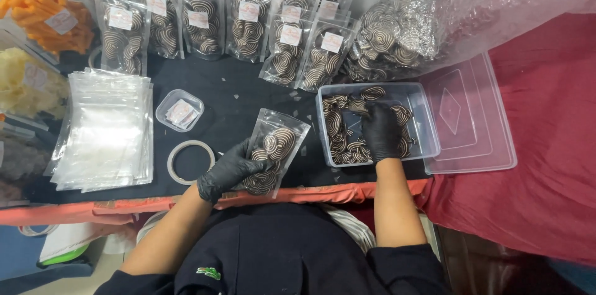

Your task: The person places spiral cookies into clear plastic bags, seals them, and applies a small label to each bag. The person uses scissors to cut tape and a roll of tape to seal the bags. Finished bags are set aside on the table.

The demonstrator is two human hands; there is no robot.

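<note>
Gloves on both hands, black and matte. Left hand [231,169], just left of the tub [428,122], clamped around a clear glossy pouch [274,152] — tilted, mouth toward the tub, partly filled with flat spiral biscuits, brown and cream swirls. Right hand [381,132] reaching down into the tub, palm down, fingers curled among loose spiral biscuits [340,129]; cannot tell whether closed on any. Hands apart, forearms bare, dark sleeves at the elbows.

Tub: clear plastic, rectangular, rounded corners, on black cloth. Right of the tub, touching it, a flat clear lid [473,115] on red cloth. Behind the tub, a crinkled clear bag [397,40] heaped with more biscuits, and rows of filled, labelled pouches [248,19] standing upright. Left of the tub — a small square clear box [179,111], a tape ring [190,161], then a flat stack of empty pouches [105,127].
</note>
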